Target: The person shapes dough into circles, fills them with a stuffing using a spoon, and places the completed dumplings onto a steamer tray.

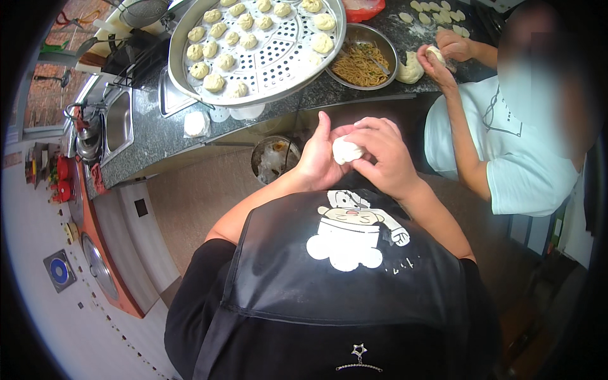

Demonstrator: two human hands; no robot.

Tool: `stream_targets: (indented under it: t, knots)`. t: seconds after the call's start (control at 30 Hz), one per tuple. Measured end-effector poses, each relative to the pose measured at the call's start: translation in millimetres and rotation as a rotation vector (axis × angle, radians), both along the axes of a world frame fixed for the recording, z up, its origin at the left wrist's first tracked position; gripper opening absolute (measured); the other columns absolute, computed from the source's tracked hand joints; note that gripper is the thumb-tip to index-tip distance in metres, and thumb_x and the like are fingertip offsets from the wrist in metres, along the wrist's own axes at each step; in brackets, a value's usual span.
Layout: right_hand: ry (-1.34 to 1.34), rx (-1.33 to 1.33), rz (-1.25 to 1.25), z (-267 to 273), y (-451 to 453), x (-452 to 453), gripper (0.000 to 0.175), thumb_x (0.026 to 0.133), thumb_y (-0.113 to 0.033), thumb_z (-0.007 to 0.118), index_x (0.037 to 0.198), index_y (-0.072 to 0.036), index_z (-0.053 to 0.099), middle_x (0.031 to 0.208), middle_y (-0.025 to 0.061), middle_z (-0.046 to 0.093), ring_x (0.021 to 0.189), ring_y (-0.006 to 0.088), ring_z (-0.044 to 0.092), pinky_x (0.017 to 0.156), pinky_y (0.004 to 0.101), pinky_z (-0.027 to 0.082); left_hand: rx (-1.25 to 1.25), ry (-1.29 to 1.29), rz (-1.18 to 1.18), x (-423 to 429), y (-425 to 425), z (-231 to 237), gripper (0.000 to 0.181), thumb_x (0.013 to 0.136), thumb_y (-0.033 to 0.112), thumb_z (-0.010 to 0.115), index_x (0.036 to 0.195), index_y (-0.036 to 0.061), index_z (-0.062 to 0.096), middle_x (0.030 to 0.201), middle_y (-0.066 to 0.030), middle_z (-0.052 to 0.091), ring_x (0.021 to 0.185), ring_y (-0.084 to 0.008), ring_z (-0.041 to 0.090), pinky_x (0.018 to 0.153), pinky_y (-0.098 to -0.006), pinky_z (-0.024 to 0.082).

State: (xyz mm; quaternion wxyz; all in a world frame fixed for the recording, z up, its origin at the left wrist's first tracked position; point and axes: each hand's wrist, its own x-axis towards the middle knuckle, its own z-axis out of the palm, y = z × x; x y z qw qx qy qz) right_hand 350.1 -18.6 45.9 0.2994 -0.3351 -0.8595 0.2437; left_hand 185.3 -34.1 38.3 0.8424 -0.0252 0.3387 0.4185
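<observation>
A white dough bun [347, 150] rests against the palm of my left hand [318, 154], whose thumb points up and away. The fingers and thumb of my right hand [387, 152] close round the bun from the right side. Both hands are held above my dark apron, in front of the counter. Beyond them, a large perforated metal steamer tray [270, 59] carries several pleated buns [248, 41] on its left, top and right parts. Right of the tray stands a metal bowl [363, 86] of noodle-like filling [361, 64] with a utensil in it.
On the right a co-worker in a light shirt [522, 161] handles dough near a dough lump [410, 71] and several small dough pieces [441, 14]. A metal sink [119, 121] and kettle [89, 142] are at left. A waste bin [275, 159] stands below the counter edge.
</observation>
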Motion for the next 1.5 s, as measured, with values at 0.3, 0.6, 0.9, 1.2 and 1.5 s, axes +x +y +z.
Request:
stream_targets:
  t: [0.3, 0.6, 0.9, 1.2, 1.5]
  knots:
    - [-0.034, 0.023, 0.058, -2, 23, -47, 0.043, 0.072, -0.022, 0.079, 0.109, -0.007, 0.064, 0.107, 0.0099, 0.065, 0.112, 0.0305, 0.059, 0.100, 0.0456, 0.040, 0.177, -0.145, -0.073, -59, 12, -45, 0.074, 0.101, 0.065, 0.017, 0.121, 0.0054, 0.056, 0.104, -0.0073, 0.063, 0.094, -0.0216, 0.062, 0.086, -0.0373, 0.053]
    - [-0.017, -0.018, 0.155, 16, 38, -75, 0.030, 0.076, -0.015, 0.075, 0.103, -0.006, 0.067, 0.101, 0.0086, 0.066, 0.105, 0.0299, 0.060, 0.095, 0.0439, 0.043, 0.244, -0.341, 0.017, -74, 8, -36, 0.067, 0.103, 0.060, 0.022, 0.128, 0.0057, 0.053, 0.119, -0.0131, 0.062, 0.111, -0.0271, 0.062, 0.092, -0.0397, 0.052]
    - [-0.075, 0.042, 0.178, 8, 36, -91, 0.035, 0.074, -0.016, 0.075, 0.107, -0.007, 0.065, 0.104, 0.0089, 0.064, 0.110, 0.0301, 0.059, 0.098, 0.0447, 0.042, 0.450, -0.420, 0.113, -86, -5, -86, 0.065, 0.105, 0.055, 0.021, 0.130, 0.0035, 0.052, 0.115, -0.0115, 0.063, 0.107, -0.0231, 0.063, 0.093, -0.0387, 0.053]
    - [-0.054, -0.179, 0.350, 17, 30, -122, 0.045, 0.069, -0.012, 0.081, 0.109, 0.000, 0.067, 0.114, 0.0167, 0.065, 0.108, 0.0322, 0.062, 0.095, 0.0388, 0.048, 0.203, -0.270, 0.390, -83, -22, -80, 0.058, 0.104, 0.058, 0.029, 0.103, 0.0085, 0.060, 0.093, -0.0098, 0.066, 0.088, -0.0254, 0.066, 0.081, -0.0389, 0.054]
    - [-0.072, -0.186, 0.578, 33, 62, -184, 0.038, 0.078, 0.010, 0.061, 0.115, 0.001, 0.067, 0.118, 0.0162, 0.067, 0.115, 0.0299, 0.062, 0.100, 0.0368, 0.046, 0.071, -0.065, 0.789, -125, 5, -30, 0.047, 0.105, 0.053, 0.032, 0.101, 0.0127, 0.055, 0.092, -0.0057, 0.061, 0.088, -0.0207, 0.060, 0.080, -0.0409, 0.052]
